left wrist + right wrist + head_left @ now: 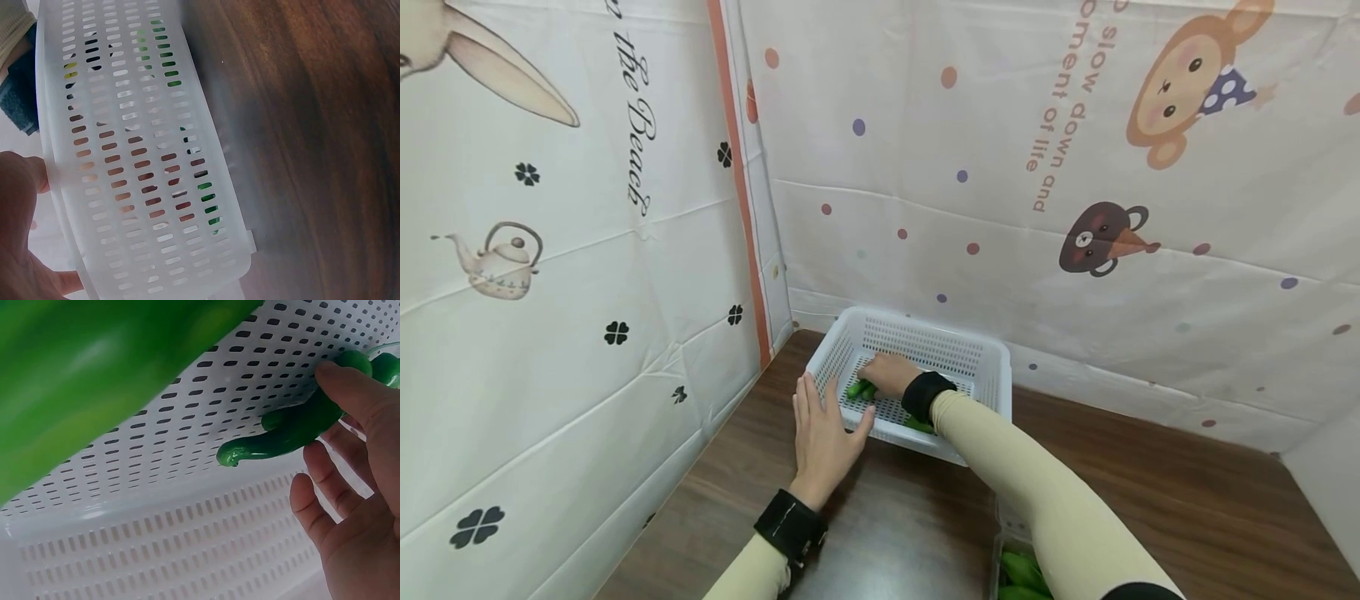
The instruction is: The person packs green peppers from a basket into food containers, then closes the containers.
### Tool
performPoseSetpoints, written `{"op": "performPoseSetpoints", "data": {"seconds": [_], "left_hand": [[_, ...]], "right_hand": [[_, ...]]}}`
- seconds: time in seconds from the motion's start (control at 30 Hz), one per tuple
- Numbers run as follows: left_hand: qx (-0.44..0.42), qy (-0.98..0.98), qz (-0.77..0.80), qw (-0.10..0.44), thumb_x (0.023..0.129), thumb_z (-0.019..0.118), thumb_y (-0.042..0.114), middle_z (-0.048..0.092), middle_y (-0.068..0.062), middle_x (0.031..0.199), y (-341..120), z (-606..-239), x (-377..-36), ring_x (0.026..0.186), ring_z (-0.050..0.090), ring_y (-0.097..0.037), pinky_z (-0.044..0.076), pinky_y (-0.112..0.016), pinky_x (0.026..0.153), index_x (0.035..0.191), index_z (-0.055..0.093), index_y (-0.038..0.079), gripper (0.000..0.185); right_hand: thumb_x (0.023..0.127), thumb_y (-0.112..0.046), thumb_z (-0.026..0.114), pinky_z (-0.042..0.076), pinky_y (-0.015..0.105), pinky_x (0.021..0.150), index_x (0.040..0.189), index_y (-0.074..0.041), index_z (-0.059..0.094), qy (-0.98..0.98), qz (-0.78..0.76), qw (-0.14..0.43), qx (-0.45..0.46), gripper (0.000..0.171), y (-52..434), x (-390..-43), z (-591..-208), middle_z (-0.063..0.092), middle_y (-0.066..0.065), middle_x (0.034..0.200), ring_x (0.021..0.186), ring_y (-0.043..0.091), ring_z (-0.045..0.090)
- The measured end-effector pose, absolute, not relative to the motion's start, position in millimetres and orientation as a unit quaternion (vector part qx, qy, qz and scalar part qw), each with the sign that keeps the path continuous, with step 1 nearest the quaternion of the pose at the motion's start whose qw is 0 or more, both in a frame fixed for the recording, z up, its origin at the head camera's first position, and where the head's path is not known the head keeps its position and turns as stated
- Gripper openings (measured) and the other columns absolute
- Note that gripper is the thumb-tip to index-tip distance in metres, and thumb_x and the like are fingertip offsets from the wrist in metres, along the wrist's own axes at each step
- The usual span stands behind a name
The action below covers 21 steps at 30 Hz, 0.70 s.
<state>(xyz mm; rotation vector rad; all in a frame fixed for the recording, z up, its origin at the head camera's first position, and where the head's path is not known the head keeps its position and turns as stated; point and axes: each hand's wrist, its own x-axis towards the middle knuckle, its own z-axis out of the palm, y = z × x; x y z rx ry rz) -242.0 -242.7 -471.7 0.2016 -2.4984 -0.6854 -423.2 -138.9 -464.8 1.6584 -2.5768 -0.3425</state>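
A white perforated plastic basket [973, 346] stands near the corner of the walls. My right hand [891, 375] reaches down inside it. Between thumb and fingers it holds a curved dark green chili pepper [300, 422]; other small green peppers [855, 389] lie close by. A larger green pepper [106, 381] fills the upper left of the right wrist view, also in the basket. My left hand [823, 437] rests at the basket's near left corner with fingers extended and spread. In the left wrist view the left hand [22, 225] touches the rim, and green shows through the slots.
A clear container [997, 558] of green peppers [1022, 575] stands at the bottom edge, partly hidden by my right sleeve. The dark wooden table [700, 508] is bounded by walls hung with printed cloth [880, 167] at the left and back.
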Motion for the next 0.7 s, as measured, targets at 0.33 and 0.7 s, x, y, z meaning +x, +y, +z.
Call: {"op": "performPoseSetpoints", "data": {"seconds": [0.33, 0.7], "left_hand": [[0.070, -0.926, -0.251, 0.273, 0.093, 0.070, 0.052, 0.023, -0.040, 0.158, -241, -474, -239, 0.151, 0.016, -0.052, 0.014, -0.062, 0.123, 0.147, 0.045, -0.005, 0.083], [0.052, -0.916, -0.252, 0.307, 0.091, 0.070, 0.052, 0.022, -0.037, 0.160, -239, -471, -239, 0.151, 0.019, -0.052, 0.018, -0.066, 0.120, 0.147, 0.046, -0.005, 0.083]], "right_hand": [[0.087, -0.023, 0.085, 0.056, 0.031, 0.090, 0.119, -0.015, 0.073, -0.840, -0.100, 0.022, 0.532, 0.035, -133, -420, -464, 0.074, -0.001, 0.108, 0.100, 0.015, 0.068], [0.085, -0.022, 0.086, 0.056, 0.031, 0.083, 0.114, -0.012, 0.072, -0.845, -0.053, 0.033, 0.531, 0.033, -124, -424, -447, 0.073, 0.000, 0.101, 0.092, 0.015, 0.067]]}}
